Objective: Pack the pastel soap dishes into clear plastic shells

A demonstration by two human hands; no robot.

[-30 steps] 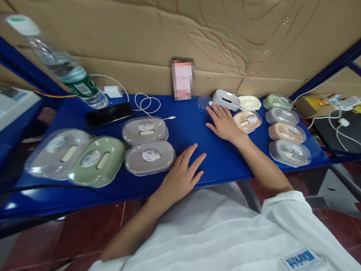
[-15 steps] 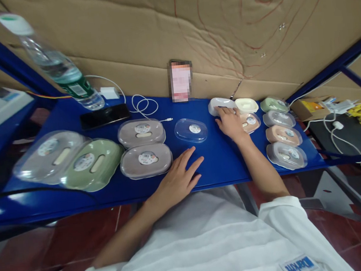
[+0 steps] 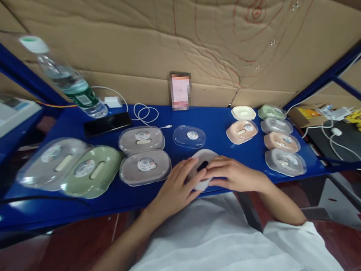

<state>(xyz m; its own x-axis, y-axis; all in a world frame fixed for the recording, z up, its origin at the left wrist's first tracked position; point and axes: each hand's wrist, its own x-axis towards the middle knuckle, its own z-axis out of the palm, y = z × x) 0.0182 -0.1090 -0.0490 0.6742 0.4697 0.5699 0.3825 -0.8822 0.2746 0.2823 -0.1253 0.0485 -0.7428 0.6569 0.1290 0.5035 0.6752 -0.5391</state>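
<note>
Near the table's front edge, a light grey soap dish (image 3: 200, 185) with a dark slot in its middle sits between my two hands. My left hand (image 3: 182, 181) grips its left side, fingers reaching over the rim. My right hand (image 3: 229, 173) is closed at the right side, its fingertips by the slot; they partly cover the dish. Just beyond lies a clear oval lid (image 3: 185, 140) with a round label. To the right are a peach soap dish (image 3: 235, 135) under a clear lid and a cream dish (image 3: 243, 113) behind it.
Lidded grey dishes (image 3: 136, 175) and a green dish (image 3: 86, 183) stand at the left. Several lidded dishes (image 3: 285, 162) line the right end. A water bottle (image 3: 83, 93), a dark phone (image 3: 106, 124), a white cable (image 3: 142, 113) and an upright phone (image 3: 180, 91) are at the back.
My right hand has brought the light grey soap dish from the back right to the front middle. My left hand has moved slightly right and taken hold of it too.
</note>
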